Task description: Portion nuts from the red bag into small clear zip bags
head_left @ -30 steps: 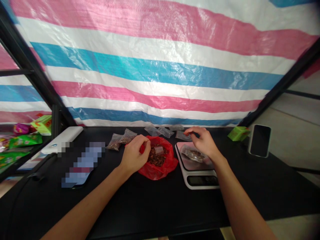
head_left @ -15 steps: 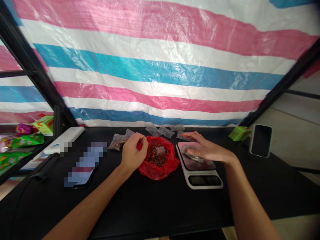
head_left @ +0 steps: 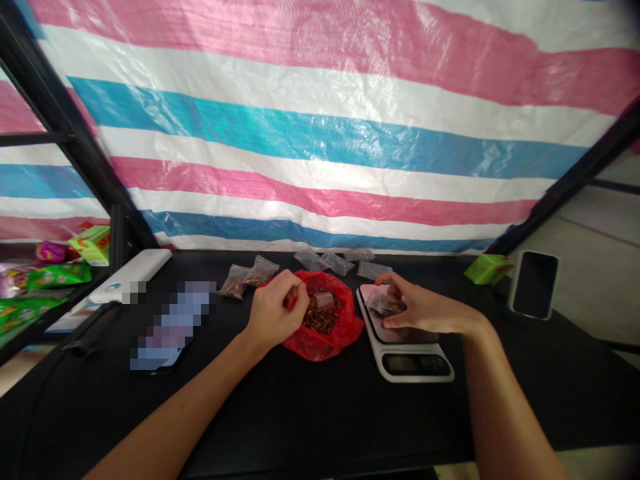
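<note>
My left hand [head_left: 279,310] is closed in a pinch over the left rim of a red plastic bag [head_left: 320,347]; what its fingers hold, if anything, is hidden. Small brown pieces [head_left: 320,321] fill the bag's opening, and a clear little scoop or cup [head_left: 324,301] lies on them. On the metal plate of a white kitchen scale [head_left: 417,368] rests a small clear plastic bag [head_left: 387,305] with contents I cannot make out. My right hand [head_left: 425,307] hovers low over the plate, thumb and fingers spread around that bag.
Filled zip bags [head_left: 247,279] lie behind my left hand. Several flat clear bags [head_left: 337,263] lie at the back. A phone [head_left: 177,327] is at left, another phone [head_left: 534,285] stands at right beside a green box [head_left: 489,268]. A striped sheet [head_left: 320,153] closes off the back.
My right hand has shifted its fingers, now spread around the small bag on the scale plate. My left hand has moved slightly right over the red bag. The view has shifted a little.
</note>
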Tool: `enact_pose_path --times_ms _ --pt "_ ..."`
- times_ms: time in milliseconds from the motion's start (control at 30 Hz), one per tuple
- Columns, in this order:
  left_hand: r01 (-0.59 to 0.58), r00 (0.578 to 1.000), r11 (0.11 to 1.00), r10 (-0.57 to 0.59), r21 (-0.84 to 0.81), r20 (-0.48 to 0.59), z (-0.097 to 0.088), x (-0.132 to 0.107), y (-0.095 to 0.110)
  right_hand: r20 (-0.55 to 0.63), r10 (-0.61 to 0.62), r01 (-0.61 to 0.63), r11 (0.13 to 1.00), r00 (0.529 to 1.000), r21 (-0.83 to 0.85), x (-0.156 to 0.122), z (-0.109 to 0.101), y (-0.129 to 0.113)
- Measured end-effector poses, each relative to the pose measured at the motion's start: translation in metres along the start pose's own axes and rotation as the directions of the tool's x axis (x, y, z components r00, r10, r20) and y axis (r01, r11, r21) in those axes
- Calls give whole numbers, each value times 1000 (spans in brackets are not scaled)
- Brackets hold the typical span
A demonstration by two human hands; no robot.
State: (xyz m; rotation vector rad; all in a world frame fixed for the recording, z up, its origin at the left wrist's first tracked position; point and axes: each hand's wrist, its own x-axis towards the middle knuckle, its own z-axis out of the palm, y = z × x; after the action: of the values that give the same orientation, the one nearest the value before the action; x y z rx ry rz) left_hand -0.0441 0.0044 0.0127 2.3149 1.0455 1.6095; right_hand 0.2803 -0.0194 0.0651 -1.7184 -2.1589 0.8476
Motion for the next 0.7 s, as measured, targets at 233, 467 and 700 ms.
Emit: enact_pose_path --times_ms 233,467,700 --pt "10 1000 1000 -10 -8 4 -1 1 1 -24 -232 222 893 973 392 10 13 -23" --pt "38 999 999 -38 -7 -6 -2 2 -2 -172 -362 394 892 916 220 19 46 -56" --pt "47 999 999 -47 -7 -20 -3 3 -3 -167 -347 378 896 923 233 26 60 -66"
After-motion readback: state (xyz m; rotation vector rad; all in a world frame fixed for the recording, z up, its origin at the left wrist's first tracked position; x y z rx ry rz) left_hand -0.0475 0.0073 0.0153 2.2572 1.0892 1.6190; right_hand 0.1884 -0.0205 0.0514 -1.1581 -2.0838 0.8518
